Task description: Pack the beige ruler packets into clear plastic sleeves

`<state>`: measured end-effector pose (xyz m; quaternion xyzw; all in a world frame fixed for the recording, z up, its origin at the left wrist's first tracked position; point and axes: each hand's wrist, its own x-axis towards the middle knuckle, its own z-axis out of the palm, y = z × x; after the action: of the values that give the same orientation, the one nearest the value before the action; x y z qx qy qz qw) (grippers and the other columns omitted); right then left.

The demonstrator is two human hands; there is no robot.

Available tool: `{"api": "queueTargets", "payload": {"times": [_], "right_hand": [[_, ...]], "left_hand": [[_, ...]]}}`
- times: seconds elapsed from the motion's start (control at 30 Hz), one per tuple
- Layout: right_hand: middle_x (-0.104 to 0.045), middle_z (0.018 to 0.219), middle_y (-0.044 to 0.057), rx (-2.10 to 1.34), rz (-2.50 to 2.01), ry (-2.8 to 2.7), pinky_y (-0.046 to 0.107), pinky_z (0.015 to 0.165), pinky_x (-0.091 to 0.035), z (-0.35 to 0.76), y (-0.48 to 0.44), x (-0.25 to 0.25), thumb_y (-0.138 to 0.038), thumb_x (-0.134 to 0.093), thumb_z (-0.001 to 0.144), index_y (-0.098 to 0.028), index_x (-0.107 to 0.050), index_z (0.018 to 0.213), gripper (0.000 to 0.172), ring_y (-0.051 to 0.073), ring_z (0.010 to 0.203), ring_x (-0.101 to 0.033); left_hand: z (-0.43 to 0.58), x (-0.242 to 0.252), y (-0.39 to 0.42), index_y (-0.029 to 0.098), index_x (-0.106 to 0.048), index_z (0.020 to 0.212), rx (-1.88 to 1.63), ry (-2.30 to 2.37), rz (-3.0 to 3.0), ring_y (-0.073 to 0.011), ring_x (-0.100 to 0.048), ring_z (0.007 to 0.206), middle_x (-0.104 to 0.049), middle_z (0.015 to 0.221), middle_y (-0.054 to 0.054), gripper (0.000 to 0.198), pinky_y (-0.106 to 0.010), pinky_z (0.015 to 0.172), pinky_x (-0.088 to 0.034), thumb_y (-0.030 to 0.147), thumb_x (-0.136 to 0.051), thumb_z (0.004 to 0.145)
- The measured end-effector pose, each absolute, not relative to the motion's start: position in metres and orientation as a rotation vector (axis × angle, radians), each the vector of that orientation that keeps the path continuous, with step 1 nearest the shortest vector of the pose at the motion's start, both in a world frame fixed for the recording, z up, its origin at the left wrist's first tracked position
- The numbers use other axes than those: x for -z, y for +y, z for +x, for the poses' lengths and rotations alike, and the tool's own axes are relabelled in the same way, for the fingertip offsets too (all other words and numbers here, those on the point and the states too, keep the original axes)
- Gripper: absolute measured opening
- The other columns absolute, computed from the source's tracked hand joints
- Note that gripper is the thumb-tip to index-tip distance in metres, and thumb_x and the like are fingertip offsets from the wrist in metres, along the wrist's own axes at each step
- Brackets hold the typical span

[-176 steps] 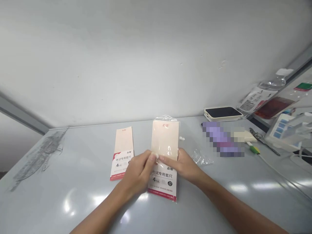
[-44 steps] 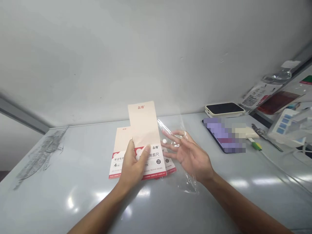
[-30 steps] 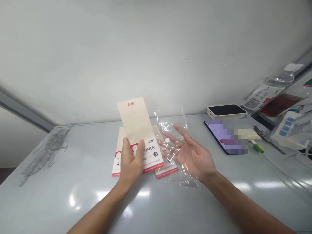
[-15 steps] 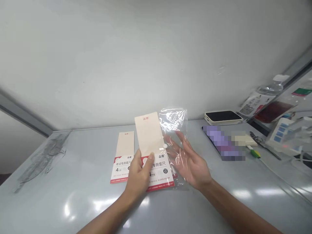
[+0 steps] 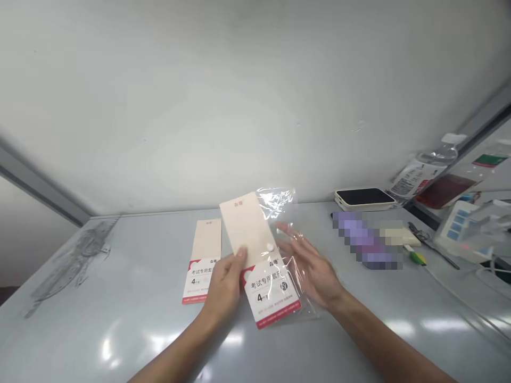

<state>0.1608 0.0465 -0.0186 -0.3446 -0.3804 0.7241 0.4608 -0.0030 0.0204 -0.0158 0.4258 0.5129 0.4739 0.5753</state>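
My left hand grips the left edge of a white-and-red ruler-set packaging card, thumb on its front. The card is held up and tilted, its lower end swung to the right. A clear plastic bag with a white snap button overlaps the card's right side; how far the card sits in it I cannot tell. Seen through the film, my right hand has its fingers stretched out and apart, touching or behind the bag. Another such card lies on the table to the left, partly covered by my left hand.
On the grey table, a phone lies by the wall at the right. Near it are a blurred purple item, scissors, a cable with a green-yellow plug and a power strip. Bottles stand at far right.
The held card has tilted, its lower end turning right and more of its printed label showing. The bag has come lower and left, and my right fingers are less spread.
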Motion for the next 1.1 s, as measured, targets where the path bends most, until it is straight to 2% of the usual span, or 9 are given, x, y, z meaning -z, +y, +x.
{"api": "queueTargets", "payload": {"times": [0.07,0.17,0.3,0.57,0.7,0.77,0.83,0.9,1.1], "right_hand": [[-0.059,0.114,0.007,-1.802,-0.891,-0.954,0.039,0.076,-0.047,0.160,0.046,0.019,-0.045,-0.046,0.082,-0.029,-0.040,0.127,0.049,0.021,0.087,-0.061],[-0.059,0.114,0.006,-1.779,-0.929,-0.943,0.037,0.079,-0.046,0.158,0.044,0.021,-0.044,-0.050,0.080,-0.029,-0.046,0.123,0.046,0.021,0.092,-0.060],[-0.061,0.112,0.005,-1.744,-0.915,-0.923,0.038,0.082,-0.045,0.157,0.043,0.023,-0.043,-0.052,0.079,-0.031,-0.049,0.121,0.043,0.021,0.099,-0.058],[-0.060,0.112,0.006,-1.770,-0.936,-0.957,0.039,0.084,-0.044,0.158,0.045,0.021,-0.042,-0.054,0.078,-0.027,-0.051,0.119,0.043,0.023,0.102,-0.056],[-0.063,0.102,0.008,-1.787,-0.950,-0.995,0.034,0.073,-0.047,0.156,0.045,0.023,-0.045,-0.051,0.080,-0.023,-0.054,0.115,0.042,0.022,0.090,-0.060],[-0.065,0.097,0.007,-1.796,-0.941,-1.042,0.029,0.068,-0.047,0.155,0.045,0.022,-0.045,-0.050,0.080,-0.021,-0.056,0.110,0.039,0.019,0.084,-0.061],[-0.065,0.094,0.006,-1.820,-0.935,-1.102,0.026,0.061,-0.046,0.155,0.045,0.021,-0.044,-0.049,0.081,-0.021,-0.059,0.105,0.035,0.017,0.078,-0.061],[-0.064,0.092,0.005,-1.844,-0.935,-1.140,0.024,0.055,-0.044,0.156,0.045,0.020,-0.044,-0.050,0.080,-0.020,-0.060,0.100,0.033,0.015,0.073,-0.060],[-0.064,0.077,0.005,-1.877,-0.987,-1.171,0.023,0.048,-0.040,0.161,0.047,0.017,-0.045,-0.050,0.080,-0.017,-0.063,0.090,0.033,0.013,0.060,-0.057]], "left_hand": [[-0.008,0.016,0.025,0.018,-0.050,0.058,-1.170,1.296,0.996,-0.0130,-0.051,0.050,-0.055,0.054,0.000,0.040,-0.025,0.050,-0.041,0.051,-0.043,0.079],[-0.015,0.015,0.030,0.019,-0.053,0.067,-1.241,1.390,1.048,-0.0138,-0.054,0.056,-0.060,0.063,-0.001,0.035,-0.025,0.053,-0.042,0.050,-0.044,0.079],[-0.017,0.014,0.034,0.018,-0.056,0.077,-1.145,1.355,1.102,-0.0166,-0.057,0.062,-0.062,0.071,-0.004,0.037,-0.028,0.057,-0.045,0.052,-0.040,0.081],[-0.020,0.014,0.033,0.018,-0.049,0.060,-1.069,1.329,1.189,-0.0129,-0.052,0.051,-0.055,0.056,0.000,0.039,-0.024,0.048,-0.040,0.052,-0.042,0.079],[-0.016,0.006,0.028,0.020,-0.058,0.083,-1.128,1.318,1.158,-0.0155,-0.057,0.064,-0.061,0.071,-0.003,0.031,-0.025,0.057,-0.046,0.049,-0.045,0.079],[-0.013,0.003,0.025,0.023,-0.058,0.097,-1.163,1.319,1.141,-0.0175,-0.059,0.073,-0.063,0.081,-0.005,0.032,-0.028,0.065,-0.048,0.047,-0.047,0.078],[-0.011,0.003,0.024,0.024,-0.056,0.103,-1.162,1.308,1.138,-0.0185,-0.059,0.076,-0.063,0.087,-0.006,0.035,-0.030,0.070,-0.048,0.046,-0.048,0.078],[-0.011,0.006,0.024,0.023,-0.056,0.102,-1.136,1.281,1.118,-0.0186,-0.059,0.075,-0.063,0.088,-0.006,0.034,-0.030,0.070,-0.047,0.046,-0.047,0.079],[-0.019,0.015,0.033,0.018,-0.057,0.076,-1.000,1.158,1.057,-0.0170,-0.058,0.065,-0.062,0.072,-0.004,0.031,-0.027,0.059,-0.044,0.047,-0.050,0.076]]}}
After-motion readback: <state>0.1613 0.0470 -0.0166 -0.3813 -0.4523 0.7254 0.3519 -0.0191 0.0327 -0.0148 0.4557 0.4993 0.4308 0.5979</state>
